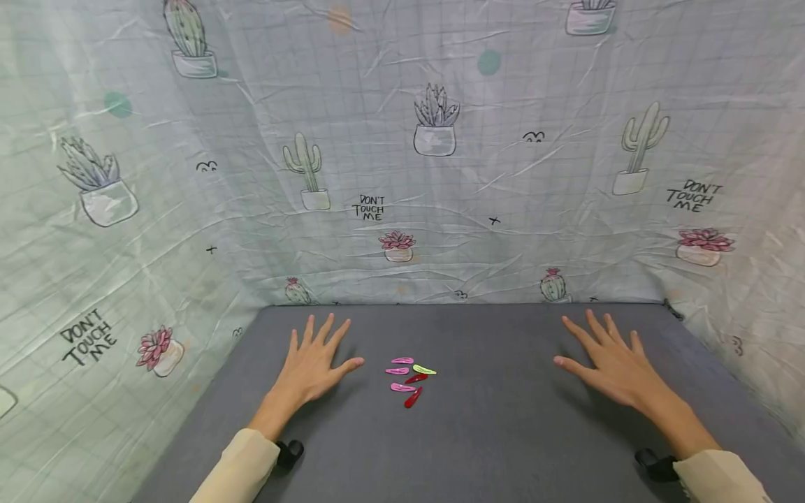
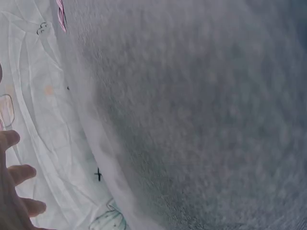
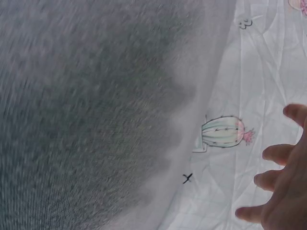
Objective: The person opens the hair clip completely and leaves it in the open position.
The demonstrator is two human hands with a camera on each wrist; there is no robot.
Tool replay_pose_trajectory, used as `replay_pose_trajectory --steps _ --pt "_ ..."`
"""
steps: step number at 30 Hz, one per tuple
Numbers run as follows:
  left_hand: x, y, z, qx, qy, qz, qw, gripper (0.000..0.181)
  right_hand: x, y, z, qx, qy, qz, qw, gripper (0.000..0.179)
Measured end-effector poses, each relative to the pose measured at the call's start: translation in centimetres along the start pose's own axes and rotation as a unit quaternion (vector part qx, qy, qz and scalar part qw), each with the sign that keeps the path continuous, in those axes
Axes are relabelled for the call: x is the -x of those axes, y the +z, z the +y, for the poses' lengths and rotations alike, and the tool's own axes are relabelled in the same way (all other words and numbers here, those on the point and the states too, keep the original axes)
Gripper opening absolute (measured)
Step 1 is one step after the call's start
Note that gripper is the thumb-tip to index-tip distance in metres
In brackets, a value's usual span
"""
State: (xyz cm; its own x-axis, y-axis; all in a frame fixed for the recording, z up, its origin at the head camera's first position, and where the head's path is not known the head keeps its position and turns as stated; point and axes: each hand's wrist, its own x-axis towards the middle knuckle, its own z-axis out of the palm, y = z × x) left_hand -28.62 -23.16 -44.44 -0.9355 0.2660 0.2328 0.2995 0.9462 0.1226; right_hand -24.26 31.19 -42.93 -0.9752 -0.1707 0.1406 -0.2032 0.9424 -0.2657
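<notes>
Several snap hair clips lie in a loose cluster on the grey table, left of centre in the head view. Three are pink: a far one, a middle one and a near one. Beside them are a yellow-green clip and two red clips, one close to the near pink clip, the other nearest me. My left hand is spread just left of the cluster, holding nothing. Well to the right, my right hand is spread too, fingers apart and nothing in it.
The grey table runs back to a hanging cloth printed with cacti and words, which also walls the left and right sides. Black bands show at both wrists, by the pale sleeves.
</notes>
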Motion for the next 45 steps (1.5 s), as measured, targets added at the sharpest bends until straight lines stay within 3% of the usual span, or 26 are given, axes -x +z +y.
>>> replay_pose_trajectory --steps 9,25,30,38,45 --pt "0.0 -0.1 1.5 0.042 0.015 0.005 0.999 0.088 -0.5 0.2 -2.6 -0.036 -0.025 0.001 0.999 0.097" --pt "-1.5 0.7 5.0 0.069 0.048 -0.018 0.9963 0.08 -3.2 2.8 -8.1 -0.06 -0.069 0.002 0.9958 0.085" --pt "-2.2 1.1 5.8 0.08 0.066 -0.013 0.9945 0.074 -4.3 3.9 -9.3 -0.074 -0.086 0.011 0.9935 0.077" --pt "-3.6 1.7 7.2 0.098 0.088 -0.033 0.9907 0.062 -6.0 5.3 -11.8 -0.106 -0.11 -0.002 0.9883 0.07" --pt "-4.7 2.5 8.1 0.118 0.114 -0.033 0.9858 0.041 -7.4 6.9 -13.8 -0.142 -0.114 -0.009 0.9833 0.06"
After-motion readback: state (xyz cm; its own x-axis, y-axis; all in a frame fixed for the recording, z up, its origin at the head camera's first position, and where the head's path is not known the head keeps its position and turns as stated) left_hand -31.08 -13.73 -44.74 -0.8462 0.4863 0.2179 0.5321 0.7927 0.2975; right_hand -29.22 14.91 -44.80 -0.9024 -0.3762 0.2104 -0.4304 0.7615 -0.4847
